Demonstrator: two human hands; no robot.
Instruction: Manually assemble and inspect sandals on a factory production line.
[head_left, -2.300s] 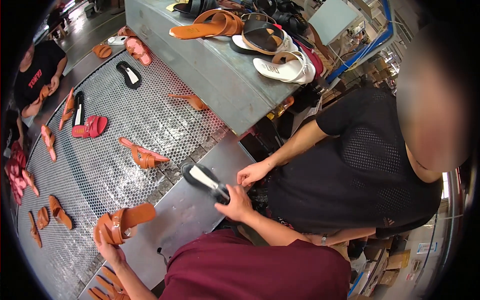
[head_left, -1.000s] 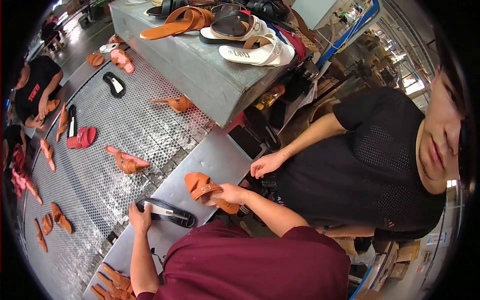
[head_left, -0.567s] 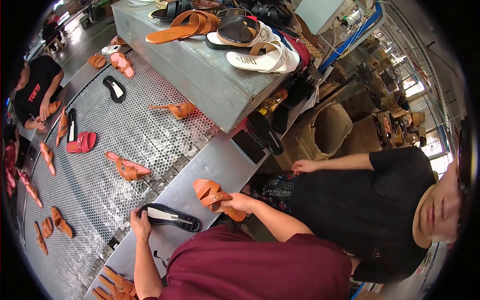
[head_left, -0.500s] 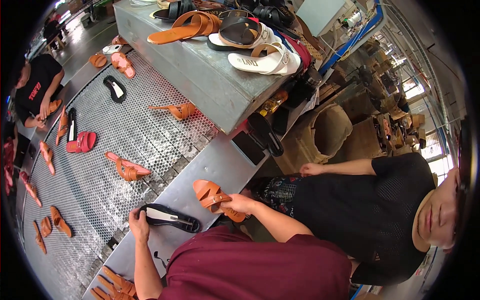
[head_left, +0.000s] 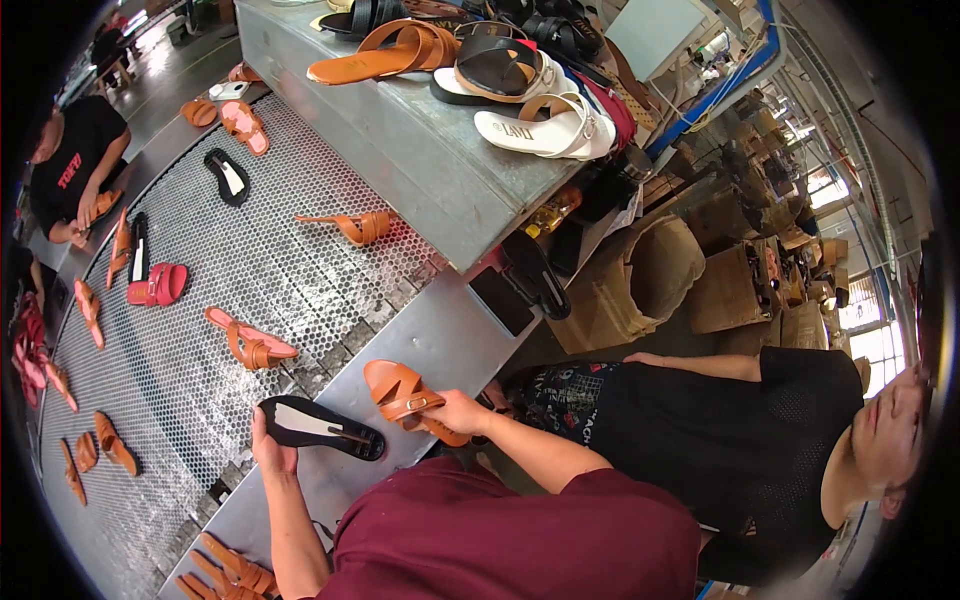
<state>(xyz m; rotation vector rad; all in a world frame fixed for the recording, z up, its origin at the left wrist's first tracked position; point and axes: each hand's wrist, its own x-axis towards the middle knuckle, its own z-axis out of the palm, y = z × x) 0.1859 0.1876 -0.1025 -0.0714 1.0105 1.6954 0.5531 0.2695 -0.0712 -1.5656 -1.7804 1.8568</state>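
My left hand (head_left: 272, 447) grips the toe end of a black shoe sole (head_left: 325, 427) with a pale strip along its middle. The sole is held over the metal ledge, tilted a little. In my right hand (head_left: 462, 413) is a tan sandal (head_left: 402, 392) with crossed straps and a small buckle. Its toe points away from me, and my fingers close round its strap and side. The sandal and the sole are close together but apart. Nearby on the mesh conveyor lies another tan sandal (head_left: 250, 340) with a pink insole.
The mesh conveyor (head_left: 320, 280) carries several tan sandals, a red sandal (head_left: 160, 285) and black soles. A metal box (head_left: 400, 150) at the far side bears sample sandals. Tan straps (head_left: 235, 570) lie at lower left. A person in black (head_left: 720, 430) stands at my right; another works across the conveyor.
My left hand has raised the black sole and turned it slightly, moving it left. My right hand has shifted a little left with the tan sandal. The conveyor's sandals have drifted slightly left.
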